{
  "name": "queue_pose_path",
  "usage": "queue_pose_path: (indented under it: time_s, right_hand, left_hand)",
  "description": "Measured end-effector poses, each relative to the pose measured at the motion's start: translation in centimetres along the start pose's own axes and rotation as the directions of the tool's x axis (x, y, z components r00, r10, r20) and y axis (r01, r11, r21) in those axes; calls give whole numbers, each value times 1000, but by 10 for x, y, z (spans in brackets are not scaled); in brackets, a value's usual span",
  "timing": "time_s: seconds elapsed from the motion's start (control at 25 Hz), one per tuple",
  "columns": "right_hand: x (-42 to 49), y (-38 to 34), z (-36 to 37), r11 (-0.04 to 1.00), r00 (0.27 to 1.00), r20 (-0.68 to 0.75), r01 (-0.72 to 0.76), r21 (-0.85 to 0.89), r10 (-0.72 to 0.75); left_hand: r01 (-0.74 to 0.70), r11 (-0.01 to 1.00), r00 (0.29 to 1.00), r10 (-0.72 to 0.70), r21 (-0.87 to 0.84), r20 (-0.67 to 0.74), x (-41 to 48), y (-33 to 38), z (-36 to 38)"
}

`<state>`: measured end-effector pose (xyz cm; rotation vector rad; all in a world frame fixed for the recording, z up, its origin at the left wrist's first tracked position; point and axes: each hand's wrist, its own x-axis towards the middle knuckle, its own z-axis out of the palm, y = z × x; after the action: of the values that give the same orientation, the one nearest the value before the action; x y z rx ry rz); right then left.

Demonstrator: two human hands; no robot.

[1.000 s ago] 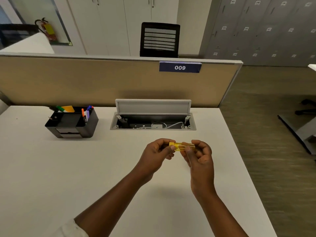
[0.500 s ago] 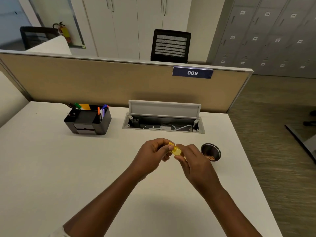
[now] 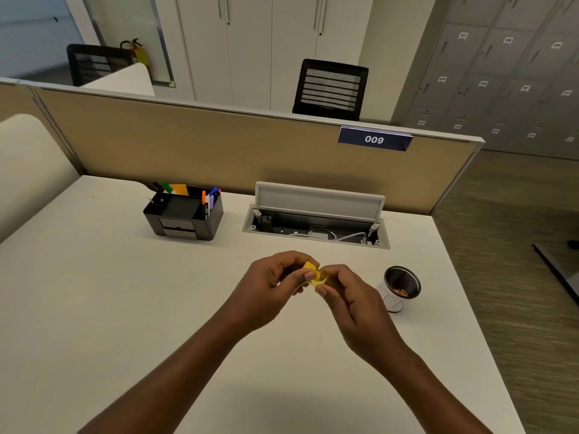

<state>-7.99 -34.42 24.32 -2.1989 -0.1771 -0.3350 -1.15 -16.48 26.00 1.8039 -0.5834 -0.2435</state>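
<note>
Up off the worktop (image 3: 125, 308), the small yellow piece (image 3: 314, 273) lies slantwise between both hands, its long axis running from the left hand (image 3: 269, 285), whose grip pinches the far end, to the right hand (image 3: 352, 297), whose grip pinches the near end.

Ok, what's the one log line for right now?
left hand: pinches yellow plastic piece | right hand: pinches it too | where: over white desk | cup: beside right hand

Forearms extended, left hand (image 3: 273, 286) and right hand (image 3: 352, 297) meet, fingers curled, seemingly pinching.
</note>
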Motion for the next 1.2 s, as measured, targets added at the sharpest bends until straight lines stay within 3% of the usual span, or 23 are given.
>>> queue_pose_path:
  time_s: [0.2, 0.28, 0.52, 0.88, 1.2]
  right_hand:
    - [5, -22, 8, 997, 1000, 13, -28, 72, 27]
    - [5, -29, 13, 989, 997, 50, -59, 137, 52]
    - [5, -46, 22, 997, 1000, -8, -30, 70, 30]
    - [7, -62, 32, 908, 982, 115, -184, 376, 152]
    - [7, -66, 51, 733, 938, 171, -342, 588, 300]
  left_hand:
    - [92, 887, 981, -158, -453, -111, -18, 1, 0]
    - [90, 853, 976, -179, -514, -127, -23, -1, -4]
    - [22, 889, 957, -151, -457, -249, -29, 4, -8]
    - [-92, 947, 968, 14, -306, -249, -35, 1, -20]
    - [-55, 953, 966, -24, -297, -257, -30, -7, -24]
